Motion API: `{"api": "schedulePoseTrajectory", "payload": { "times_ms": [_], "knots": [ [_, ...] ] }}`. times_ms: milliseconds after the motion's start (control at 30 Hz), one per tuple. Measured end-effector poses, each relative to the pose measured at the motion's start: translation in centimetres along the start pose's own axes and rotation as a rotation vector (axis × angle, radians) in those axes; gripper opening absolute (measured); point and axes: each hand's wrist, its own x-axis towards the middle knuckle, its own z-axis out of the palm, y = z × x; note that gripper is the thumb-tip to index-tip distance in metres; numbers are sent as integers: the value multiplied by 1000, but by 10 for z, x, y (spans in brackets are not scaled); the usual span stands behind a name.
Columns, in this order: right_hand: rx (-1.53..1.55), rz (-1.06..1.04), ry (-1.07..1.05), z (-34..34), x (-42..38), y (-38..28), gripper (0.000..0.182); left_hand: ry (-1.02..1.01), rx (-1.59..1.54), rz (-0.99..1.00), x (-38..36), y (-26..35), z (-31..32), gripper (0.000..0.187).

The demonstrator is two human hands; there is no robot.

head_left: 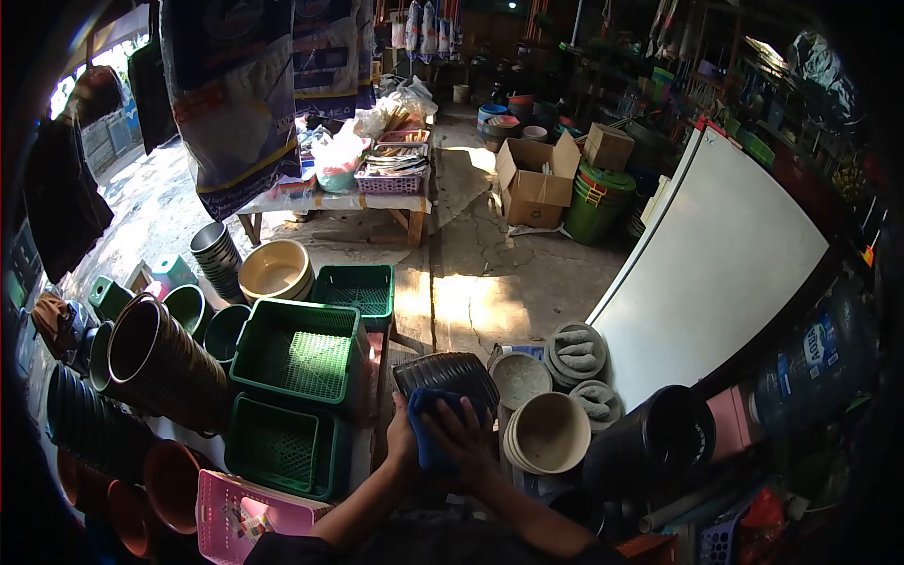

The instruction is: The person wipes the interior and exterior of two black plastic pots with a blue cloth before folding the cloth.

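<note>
The right hand presses a dark blue cloth flat against a stack of black ribbed plastic pots lying on its side, fingers spread over the fabric rather than closed round it. The left hand steadies the stack's near edge — whether its grip wraps the rim I cannot tell. The stack sits between the green slatted plastic crates and a nest of cream plastic bowls. A hard wipe could probably roll the rounded stack sideways into the bowls, or slide the nested pots apart. The cloth, held only by pressure, might slip off.
</note>
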Motion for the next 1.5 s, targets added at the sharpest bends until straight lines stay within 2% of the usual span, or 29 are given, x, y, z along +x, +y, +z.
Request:
{"api": "schedulePoseTrajectory", "payload": {
  "times_ms": [133, 200, 233, 300, 333, 400, 433, 500, 533, 600, 633, 700, 733, 800, 833, 900, 933, 1000, 1033, 1100, 1133, 1167, 1233, 1267, 1333, 1367, 1433, 1467, 1500],
  "knots": [
    [-58, -50, -146, -20, 12, 3, 85, 80, 242, 51, -18, 6, 2, 77],
    [-124, -89, -238, -40, 30, 5, 84, -126, 66, 259, -10, -20, -18, 70],
    [-123, -82, -240, -47, 39, 10, 84, -127, 67, 252, -6, -21, -27, 70],
    [23, 55, -301, -58, 53, 24, 74, -328, 560, 177, -4, -17, -46, 57],
    [211, 60, -193, -54, 54, 42, 54, -331, 563, 170, -8, -17, -43, 57],
    [823, 661, -621, -62, 57, 84, 39, -340, 527, 129, -19, -11, -33, 45],
    [826, 666, -616, -63, 49, 98, 39, -344, 530, 125, -21, -10, -32, 45],
    [1381, 1147, -360, -60, 33, 121, 34, -269, 238, 62, -25, -9, -32, 39],
    [1383, 1146, -361, -46, 19, 130, 34, -267, 239, 63, -24, -12, -34, 39],
    [2024, 825, -90, 0, -21, 144, 36, -159, 96, 98, -15, -18, -33, 42],
    [1964, 793, 113, 30, -42, 147, 40, -159, 98, 107, -12, -19, -27, 42],
    [2073, 778, 459, 19, -29, 88, 43, -1, -107, 100, -7, -29, -11, 46],
    [2073, 776, 458, 40, -29, 77, 43, -1, -107, 101, -5, -33, -6, 46],
    [1350, 857, 931, 74, -37, 53, 54, 19, -67, 163, -1, -42, 1, 42],
    [1351, 861, 946, 76, -38, 50, 54, 26, -41, 192, 1, -44, 2, 41],
    [250, 392, 879, 49, -25, 26, 64, -25, 48, 237, 4, -47, -2, 35],
    [242, 405, 892, 25, -21, 18, 64, -73, 121, 294, 5, -47, -4, 30],
    [-232, 291, 222, -25, -15, 16, 67, -138, 282, 262, 4, -48, -11, 25],
    [-235, 303, 222, -34, -10, 23, 67, -192, 434, 240, 2, -48, -14, 21],
    [-83, 295, 5, -49, -4, 36, 65, -225, 413, 160, -5, -40, -13, 19],
    [-4, 292, 80, -47, -6, 54, 54, -277, 456, 91, -13, -33, -10, 22],
    [-7, 305, 86, -48, -9, 76, 54, -329, 499, 23, -16, -28, -11, 25],
    [990, 976, -259, -54, -25, 114, 44, -354, 523, -34, -18, -24, -24, 30],
    [994, 982, -251, -60, -38, 125, 44, -332, 411, -50, -17, -26, -31, 33],
    [1396, 1263, -207, -64, -57, 138, 40, -305, 197, -70, -12, -34, -44, 43],
    [1399, 1263, -205, -52, -66, 138, 40, -304, 201, -71, -8, -37, -48, 43],
    [1772, 1139, 116, -24, -92, 131, 40, -222, 95, -65, -4, -42, -49, 48],
    [1679, 1049, 321, -15, -93, 117, 40, -219, 80, -79, -3, -44, -48, 52],
    [1679, 1051, 324, -5, -106, 114, 40, -220, 81, -82, -4, -45, -44, 52]
  ]
}}
